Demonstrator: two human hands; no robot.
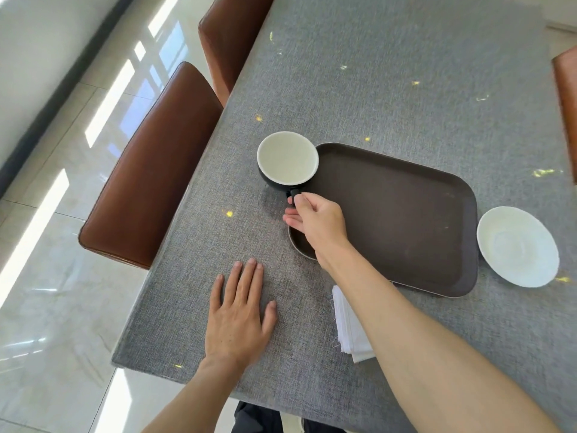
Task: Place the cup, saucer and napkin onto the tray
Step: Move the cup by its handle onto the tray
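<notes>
The right hand (315, 223) is pinching the handle of the cup (287, 160), which is sitting just beyond the fingertips at the tray's (406, 220) far-left corner. The left hand (240, 317) is lying spread flat on the table (406, 89) near its left edge.

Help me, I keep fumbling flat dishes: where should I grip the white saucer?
Judging by its shape, pinch the saucer's raised rim from the tray side, thumb on top, fingers under the lip. It lies flat on the tablecloth, with no handle.
</notes>
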